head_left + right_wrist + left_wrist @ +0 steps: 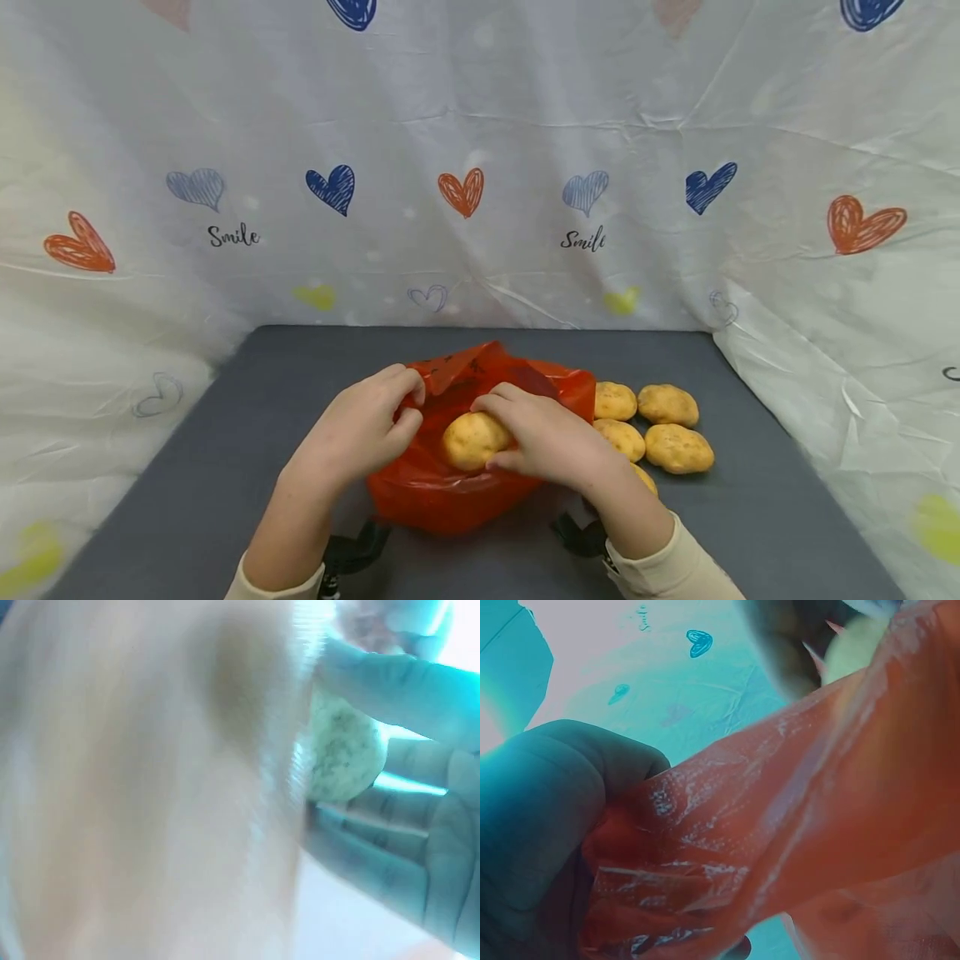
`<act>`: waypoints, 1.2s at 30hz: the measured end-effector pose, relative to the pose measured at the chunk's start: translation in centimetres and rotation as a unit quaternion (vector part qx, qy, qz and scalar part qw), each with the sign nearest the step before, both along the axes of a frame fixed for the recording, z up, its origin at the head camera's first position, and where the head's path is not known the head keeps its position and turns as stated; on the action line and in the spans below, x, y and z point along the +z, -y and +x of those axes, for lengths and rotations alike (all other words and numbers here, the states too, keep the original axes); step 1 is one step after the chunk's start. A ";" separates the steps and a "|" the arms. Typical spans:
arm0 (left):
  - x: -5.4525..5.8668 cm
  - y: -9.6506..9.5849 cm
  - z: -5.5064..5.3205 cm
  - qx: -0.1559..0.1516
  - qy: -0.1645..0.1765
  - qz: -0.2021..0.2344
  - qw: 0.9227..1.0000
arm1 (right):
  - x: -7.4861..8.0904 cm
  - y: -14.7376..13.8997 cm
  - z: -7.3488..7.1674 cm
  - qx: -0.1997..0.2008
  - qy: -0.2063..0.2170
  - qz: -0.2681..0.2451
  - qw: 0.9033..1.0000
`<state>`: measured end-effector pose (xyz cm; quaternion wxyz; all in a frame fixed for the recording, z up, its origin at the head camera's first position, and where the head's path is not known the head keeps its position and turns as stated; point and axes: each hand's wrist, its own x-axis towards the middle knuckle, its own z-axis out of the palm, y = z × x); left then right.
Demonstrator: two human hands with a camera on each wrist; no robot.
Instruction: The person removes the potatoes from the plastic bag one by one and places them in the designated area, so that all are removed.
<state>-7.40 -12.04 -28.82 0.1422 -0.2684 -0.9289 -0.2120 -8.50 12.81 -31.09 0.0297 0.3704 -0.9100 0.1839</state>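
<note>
A red plastic bag (pixel 450 504) lies in the middle of the dark table with its mouth spread toward me. My left hand (pixel 367 421) pinches the left edge of the bag; in the left wrist view the red film (pixel 705 847) stretches away from the thumb and fingers. Over the bag's opening, my right hand (pixel 536 433) grips a yellow potato (pixel 474 440) from its right side, thumb below and fingers above. The right wrist view shows the potato (pixel 345 746) between the fingers, partly covered by the blurred bag in front.
Several potatoes sit on the table to the right of the bag, among them one at the back (pixel 667 405) and one nearer (pixel 678 448). The right forearm partly hides the nearest potato. A white cloth with hearts (pixel 480 167) hangs behind and beside the dark table (pixel 187 500).
</note>
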 end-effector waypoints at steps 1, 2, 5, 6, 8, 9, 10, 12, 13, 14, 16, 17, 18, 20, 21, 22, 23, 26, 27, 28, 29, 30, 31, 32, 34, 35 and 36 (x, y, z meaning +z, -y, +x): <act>0.0 0.1 0.0 0.000 0.000 -0.002 1.000 | 0.1 -0.3 0.2 0.006 -0.002 -0.013 1.000; -0.1 0.1 -0.1 0.000 0.001 -0.003 1.000 | 0.3 -0.6 0.5 0.013 -0.002 -0.028 1.000; -0.1 0.1 -0.2 -0.003 -0.001 -0.005 1.000 | 0.4 -1.6 1.0 0.028 -0.007 -0.066 0.997; -0.1 0.1 -0.2 -0.002 -0.002 -0.006 1.000 | 0.4 -2.0 1.2 0.032 -0.010 -0.075 0.997; -0.2 0.1 -0.2 -0.001 -0.002 -0.006 1.000 | 0.2 -2.8 1.3 0.034 -0.015 -0.084 0.996; -0.2 0.0 -0.2 0.000 -0.003 -0.006 1.000 | 0.1 -3.2 1.4 0.034 -0.020 -0.087 0.995; -0.2 0.0 -0.1 0.002 -0.001 -0.007 1.000 | -0.1 -3.6 1.5 0.034 -0.023 -0.090 0.995; -0.3 -0.1 -0.1 0.005 0.000 -0.008 1.000 | -0.5 -4.5 1.6 0.028 -0.024 -0.094 0.995; -0.4 -0.2 -0.1 0.005 0.001 -0.008 1.000 | -0.8 -4.9 1.7 0.023 -0.023 -0.098 0.995; -0.4 -0.3 -0.1 0.004 0.000 -0.009 1.000 | -0.9 -5.3 1.8 0.022 -0.021 -0.104 0.994; -0.5 -0.4 -0.1 -0.001 0.003 -0.009 1.000 | -1.3 -6.1 2.1 0.017 -0.016 -0.116 0.993; -0.6 -0.5 -0.2 -0.003 0.004 -0.009 1.000 | -1.4 -6.5 2.3 0.013 -0.011 -0.120 0.993; -0.6 -0.6 -0.2 -0.006 0.006 -0.008 1.000 | -1.4 -6.9 2.5 0.012 -0.008 -0.125 0.992; -0.7 -0.8 -0.3 -0.011 0.009 -0.008 1.000 | -1.5 -7.6 2.9 0.014 0.000 -0.133 0.991; -0.8 -0.9 -0.3 -0.013 0.011 -0.009 1.000 | -1.4 -8.0 3.1 0.016 0.006 -0.137 0.990; -0.8 -1.0 -0.4 -0.014 0.013 -0.010 1.000 | -1.4 -8.4 3.3 0.022 0.014 -0.144 0.989; -0.9 -1.1 -0.4 -0.013 0.015 -0.011 1.000 | -1.3 -8.8 3.5 0.028 0.022 -0.153 0.988; -0.9 -1.1 -0.4 -0.012 0.019 -0.012 1.000 | -1.1 -10.2 3.9 0.055 0.050 -0.187 0.979; -0.9 -1.1 -0.4 -0.013 0.020 -0.011 1.000 | -1.1 -10.7 4.0 0.058 0.061 -0.196 0.977; -0.9 -1.2 -0.4 -0.013 0.022 -0.010 1.000 | -1.0 -11.3 4.1 0.056 0.074 -0.203 0.975; -0.9 -1.2 -0.5 -0.013 0.022 -0.009 1.000 | -0.9 -12.0 4.1 0.046 0.078 -0.203 0.975; -0.9 -1.2 -0.5 -0.014 0.023 -0.007 1.000 | -0.7 -12.7 4.2 0.033 0.086 -0.201 0.975; -0.8 -1.2 -0.5 -0.014 0.025 -0.006 1.000 | -0.5 -13.5 4.2 0.015 0.093 -0.195 0.976; -0.8 -1.2 -0.5 -0.015 0.024 -0.006 1.000 | -0.4 -14.3 4.1 0.000 0.099 -0.189 0.977; -0.7 -1.2 -0.5 -0.013 0.027 -0.007 1.000 | -0.1 -15.9 4.0 -0.033 0.118 -0.178 0.976; -0.7 -1.2 -0.5 -0.012 0.028 -0.007 1.000 | 0.0 -16.7 3.9 -0.049 0.134 -0.177 0.974; -0.7 -1.1 -0.5 -0.009 0.030 -0.008 0.999 | 0.1 -17.4 3.7 -0.062 0.160 -0.182 0.968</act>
